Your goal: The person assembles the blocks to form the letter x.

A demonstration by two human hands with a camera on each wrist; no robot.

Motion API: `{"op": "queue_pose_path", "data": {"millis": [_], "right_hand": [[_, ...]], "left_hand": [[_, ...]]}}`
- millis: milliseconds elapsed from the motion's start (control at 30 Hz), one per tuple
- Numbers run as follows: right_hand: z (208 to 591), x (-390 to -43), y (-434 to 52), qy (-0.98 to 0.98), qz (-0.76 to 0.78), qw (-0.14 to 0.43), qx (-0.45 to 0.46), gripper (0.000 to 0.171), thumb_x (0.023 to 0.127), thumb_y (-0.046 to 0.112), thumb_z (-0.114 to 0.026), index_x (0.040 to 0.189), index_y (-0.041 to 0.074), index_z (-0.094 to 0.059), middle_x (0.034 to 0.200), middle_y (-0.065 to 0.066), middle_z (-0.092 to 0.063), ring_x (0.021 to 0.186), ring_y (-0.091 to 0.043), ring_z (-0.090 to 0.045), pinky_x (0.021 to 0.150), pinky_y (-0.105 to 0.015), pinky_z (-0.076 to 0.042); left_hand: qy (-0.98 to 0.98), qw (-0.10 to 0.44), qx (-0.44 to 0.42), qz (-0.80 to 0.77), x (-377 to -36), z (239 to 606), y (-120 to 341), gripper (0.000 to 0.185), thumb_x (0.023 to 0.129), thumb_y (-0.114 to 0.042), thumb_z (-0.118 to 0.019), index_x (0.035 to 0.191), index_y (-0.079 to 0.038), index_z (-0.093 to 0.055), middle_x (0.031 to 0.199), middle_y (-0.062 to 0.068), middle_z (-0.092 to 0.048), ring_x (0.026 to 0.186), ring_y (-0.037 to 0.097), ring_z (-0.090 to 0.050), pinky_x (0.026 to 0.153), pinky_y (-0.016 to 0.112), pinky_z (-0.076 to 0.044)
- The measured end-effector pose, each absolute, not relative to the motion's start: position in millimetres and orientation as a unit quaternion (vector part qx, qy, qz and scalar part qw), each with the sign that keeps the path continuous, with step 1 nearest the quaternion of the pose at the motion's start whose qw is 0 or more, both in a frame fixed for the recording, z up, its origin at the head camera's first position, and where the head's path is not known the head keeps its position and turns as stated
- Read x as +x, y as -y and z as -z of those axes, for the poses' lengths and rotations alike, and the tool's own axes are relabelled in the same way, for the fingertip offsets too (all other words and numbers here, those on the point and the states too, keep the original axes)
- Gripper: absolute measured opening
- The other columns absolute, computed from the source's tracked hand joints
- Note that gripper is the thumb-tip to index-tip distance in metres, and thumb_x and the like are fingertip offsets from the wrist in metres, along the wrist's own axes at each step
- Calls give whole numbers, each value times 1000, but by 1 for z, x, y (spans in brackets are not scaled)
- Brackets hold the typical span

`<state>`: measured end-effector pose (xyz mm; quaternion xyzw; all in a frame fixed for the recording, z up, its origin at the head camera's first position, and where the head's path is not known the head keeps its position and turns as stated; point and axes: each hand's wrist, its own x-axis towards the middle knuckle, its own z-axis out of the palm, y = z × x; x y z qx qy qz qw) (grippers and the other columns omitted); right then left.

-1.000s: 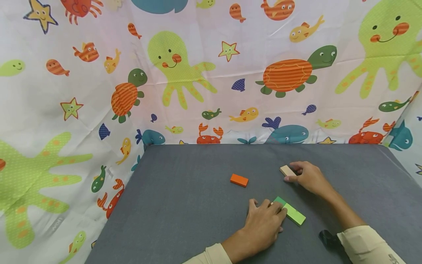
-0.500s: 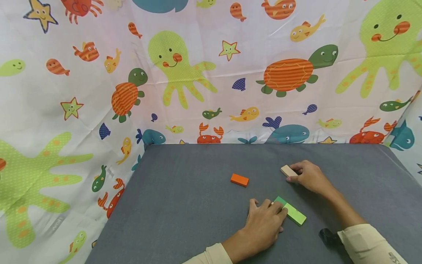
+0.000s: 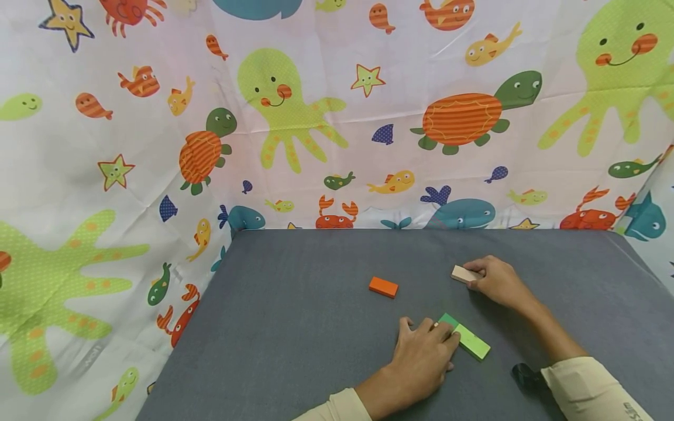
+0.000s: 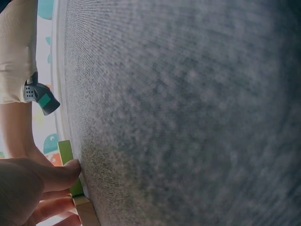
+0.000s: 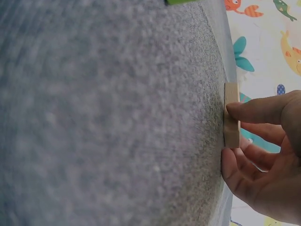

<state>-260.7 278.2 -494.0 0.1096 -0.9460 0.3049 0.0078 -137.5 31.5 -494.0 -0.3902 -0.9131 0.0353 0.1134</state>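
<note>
You have wide bare room across the left half and the far strip of the grey table (image 3: 295,327), up to the printed curtain (image 3: 316,117) that walls off the back and both sides. In the middle of the frame the orange block (image 3: 383,286) lies alone, with passable gaps to the beige block (image 3: 463,273) and the green blocks (image 3: 466,338). The lower right is crowded: your left hand (image 3: 421,359) rests on the green blocks, and your right hand (image 3: 497,282) and forearm cut diagonally behind them.

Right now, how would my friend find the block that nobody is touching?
Look at the grey table in front of the sea-animal curtain. Near its middle lies the orange block, flat and alone. The green block is under the left hand, and the right hand pinches the pale wooden block.
</note>
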Motion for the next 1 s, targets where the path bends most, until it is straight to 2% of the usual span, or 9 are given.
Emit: {"op": "queue_pose_path", "data": {"millis": [167,467,767,1000], "right_hand": [[494,-261,-280,946,-303,4,114,42,86,12,-85,121,-8,-74,107,-24,-69,91,-30,-62,75,-41,-47],[494,-260,-282,945,-303,12,124,36,87,8,-85,118,-6,-76,101,-19,-70,85,-26,-61,72,-39,-48],[490,-257,-284,947,-294,11,126,33,88,5,-83,120,-3,-77,108,-21,-71,90,-29,-62,76,-43,-48],[488,-254,-286,950,-285,7,126,34,88,3,-82,120,-2,-77,102,-17,-69,86,-27,-56,71,-40,-43]], "left_hand": [[913,114,-389,-38,-137,493,-32,48,97,-49,-74,142,-34,-66,139,-15,-61,114,8,-57,92,48,-43],[914,109,-388,-41,-137,492,-32,48,98,-50,-73,143,-34,-66,140,-15,-61,114,8,-58,93,48,-43],[912,122,-389,-36,-137,493,-30,47,97,-50,-74,141,-34,-67,139,-15,-61,112,7,-58,91,47,-43],[913,120,-388,-35,-137,493,-31,47,97,-50,-74,141,-35,-67,140,-16,-61,113,7,-58,91,47,-43]]}}
